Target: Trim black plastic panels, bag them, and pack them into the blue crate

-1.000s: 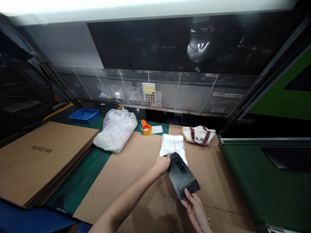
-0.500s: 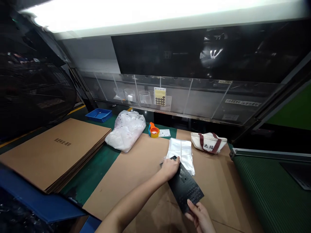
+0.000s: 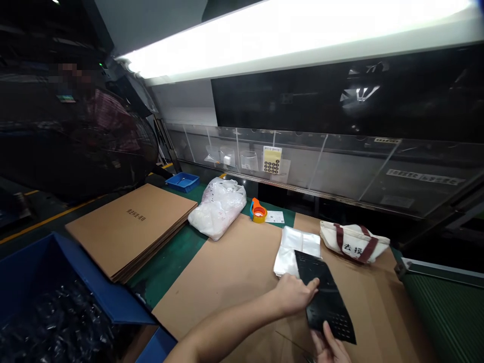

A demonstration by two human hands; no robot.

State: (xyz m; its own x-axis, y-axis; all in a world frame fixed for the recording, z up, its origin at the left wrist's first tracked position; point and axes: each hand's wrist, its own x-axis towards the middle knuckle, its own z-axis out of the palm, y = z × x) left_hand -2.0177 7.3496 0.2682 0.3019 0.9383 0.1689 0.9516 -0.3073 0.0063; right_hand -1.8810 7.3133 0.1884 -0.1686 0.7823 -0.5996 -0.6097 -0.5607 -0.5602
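Note:
A flat black perforated panel (image 3: 325, 297) lies tilted across my hands, its upper end overlapping a stack of clear plastic bags (image 3: 295, 253). My left hand (image 3: 295, 295) grips the panel's left edge, with the fingertips on its face. My right hand (image 3: 328, 346) holds its lower edge near the bottom of the view, with the fingers partly hidden behind it. Beneath both hands spreads a brown cardboard sheet (image 3: 230, 267) on the bench.
A white bag of plastic (image 3: 217, 209), an orange tape dispenser (image 3: 258, 210) and a canvas tote (image 3: 353, 243) stand beyond. Stacked cardboard sheets (image 3: 128, 227) lie left, above a blue bin (image 3: 75, 302). A green belt (image 3: 449, 322) runs right. A person (image 3: 109, 121) stands far left.
The view has swung left, showing more of the blue bin and the person. The black panel has turned and shifted right over the bags, and my left hand has moved to its left edge.

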